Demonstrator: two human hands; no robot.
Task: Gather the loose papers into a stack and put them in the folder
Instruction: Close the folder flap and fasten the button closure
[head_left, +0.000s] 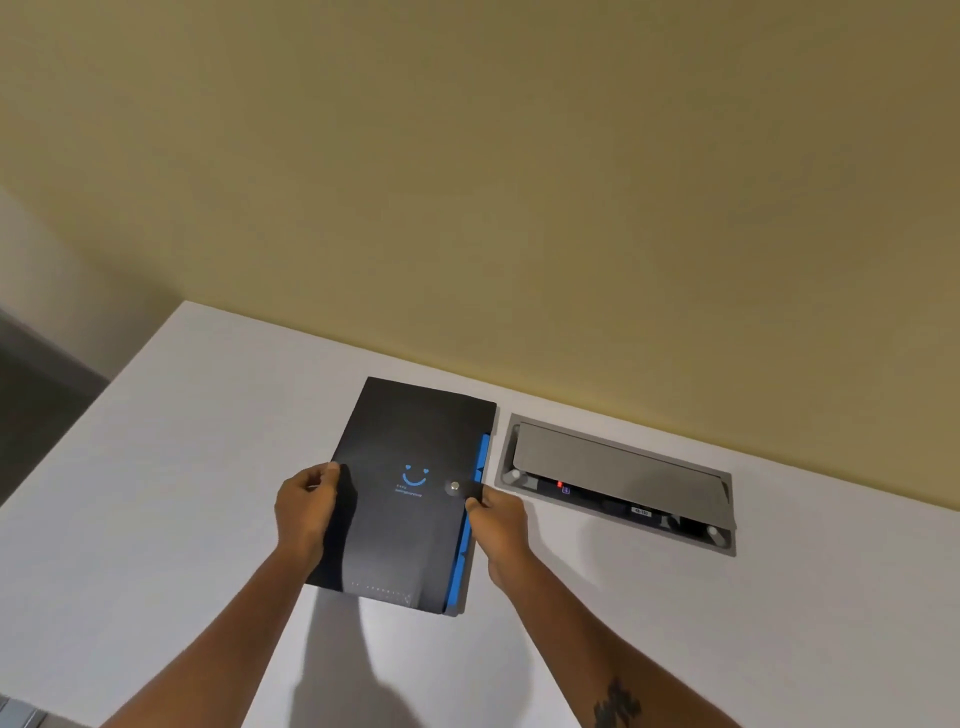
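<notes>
A black folder (410, 530) with a blue smiley print lies closed on the white desk (182, 519). Blue divider tabs (482, 462) stick out along its right edge. A strap with a metal snap button (455, 487) crosses that edge. My left hand (304, 512) grips the folder's left edge. My right hand (498, 525) pinches the folder's right edge just below the strap. No loose papers are in view.
A grey recessed cable box (618, 483) with a half-raised lid is set into the desk right of the folder. A yellowish wall (519, 208) runs directly behind. The desk's left edge drops to a dark floor (36, 395).
</notes>
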